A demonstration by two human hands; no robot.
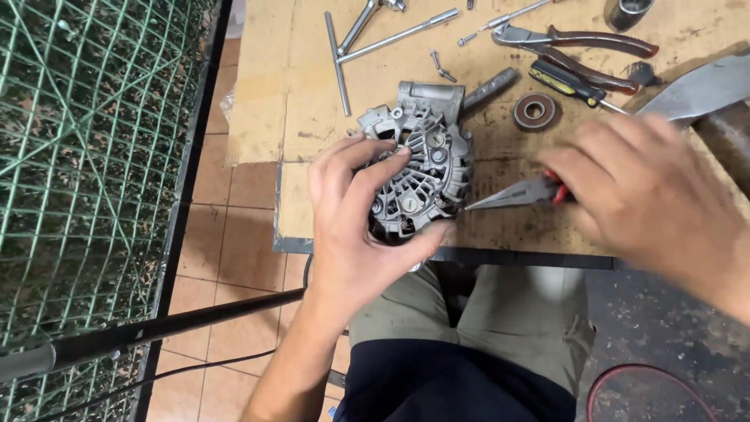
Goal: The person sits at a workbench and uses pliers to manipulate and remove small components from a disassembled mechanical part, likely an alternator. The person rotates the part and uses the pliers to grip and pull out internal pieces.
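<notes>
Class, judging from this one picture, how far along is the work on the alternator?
Done: loose bolts and a bearing already lie on the bench. In hand: left hand steadies the alternator; right hand holds needle-nose pliers at its edge. Left: the housing remains assembled.

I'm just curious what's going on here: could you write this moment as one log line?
left hand: grips alternator at bench edge | right hand: holds needle-nose pliers, tips at alternator | nearby: bearing, screwdriver

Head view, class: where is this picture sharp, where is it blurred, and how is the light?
In the head view the left hand and the alternator it grips are sharp; the right hand on the needle-nose pliers is motion-blurred; light is even and soft, with no harsh glare on the worn bench.
</notes>
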